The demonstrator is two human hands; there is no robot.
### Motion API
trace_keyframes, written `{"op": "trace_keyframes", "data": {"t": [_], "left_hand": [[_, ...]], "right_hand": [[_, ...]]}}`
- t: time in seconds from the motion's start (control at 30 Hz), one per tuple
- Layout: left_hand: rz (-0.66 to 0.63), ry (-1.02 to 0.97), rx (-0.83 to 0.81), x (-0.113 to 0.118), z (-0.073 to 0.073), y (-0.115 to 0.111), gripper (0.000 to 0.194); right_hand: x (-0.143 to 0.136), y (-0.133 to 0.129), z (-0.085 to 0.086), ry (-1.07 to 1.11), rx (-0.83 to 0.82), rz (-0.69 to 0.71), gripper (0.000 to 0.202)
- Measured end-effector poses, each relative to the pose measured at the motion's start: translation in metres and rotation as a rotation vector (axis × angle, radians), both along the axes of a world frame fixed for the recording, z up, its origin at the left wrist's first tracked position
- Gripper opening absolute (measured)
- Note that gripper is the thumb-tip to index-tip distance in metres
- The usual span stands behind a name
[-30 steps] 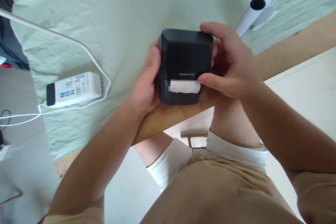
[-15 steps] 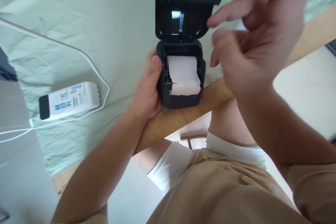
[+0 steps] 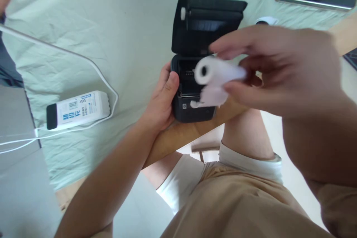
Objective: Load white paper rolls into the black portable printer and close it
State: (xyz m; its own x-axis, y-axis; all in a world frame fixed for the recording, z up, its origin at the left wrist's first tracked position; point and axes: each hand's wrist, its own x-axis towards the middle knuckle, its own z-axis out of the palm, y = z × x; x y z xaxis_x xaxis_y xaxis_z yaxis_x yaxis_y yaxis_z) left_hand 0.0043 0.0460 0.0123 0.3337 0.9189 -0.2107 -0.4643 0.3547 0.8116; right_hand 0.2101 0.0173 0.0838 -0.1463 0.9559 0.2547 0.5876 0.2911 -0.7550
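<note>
Lid's flipped open and the roll (image 3: 213,72) is out, pinched in the right hand (image 3: 281,72) above the printer (image 3: 195,108), which is gripped by the left hand (image 3: 161,102). Bay's emptied; nothing reloaded yet.

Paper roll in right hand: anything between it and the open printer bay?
Nothing visible. The right hand holds the paper roll just above the printer, whose lid is flipped back; the left hand grips only the printer's side.
</note>
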Motion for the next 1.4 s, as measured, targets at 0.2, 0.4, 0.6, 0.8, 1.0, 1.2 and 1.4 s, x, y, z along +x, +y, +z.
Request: {"op": "trace_keyframes", "data": {"t": [0.2,0.4,0.6,0.8,1.0,1.2,1.4], "left_hand": [[-0.013,-0.024,-0.051,0.0,0.003,0.002,0.028],[-0.007,0.029,-0.018,-0.001,0.001,0.001,0.025],[-0.017,0.011,-0.003,-0.003,-0.003,0.002,0.027],[-0.051,0.026,-0.032,-0.002,0.003,0.001,0.032],[-0.043,0.029,-0.026,-0.003,0.001,0.002,0.03],[-0.021,0.016,0.002,-0.004,-0.005,0.003,0.031],[-0.083,0.008,-0.041,-0.004,-0.001,0.004,0.04]], "right_hand": [[0.027,-0.025,-0.07,0.52,-0.056,-0.324,0.025],[0.035,-0.003,-0.092,-0.087,0.467,-0.237,0.024],[0.033,0.013,-0.098,-0.147,0.289,-0.181,0.054],[0.065,0.01,-0.073,-0.077,0.478,-0.317,0.04],[0.105,0.047,-0.088,-0.275,0.29,-0.379,0.061],[0.106,0.047,-0.098,-0.316,0.255,-0.396,0.044],[0.062,0.014,-0.055,-0.001,0.538,-0.264,0.05]]}}
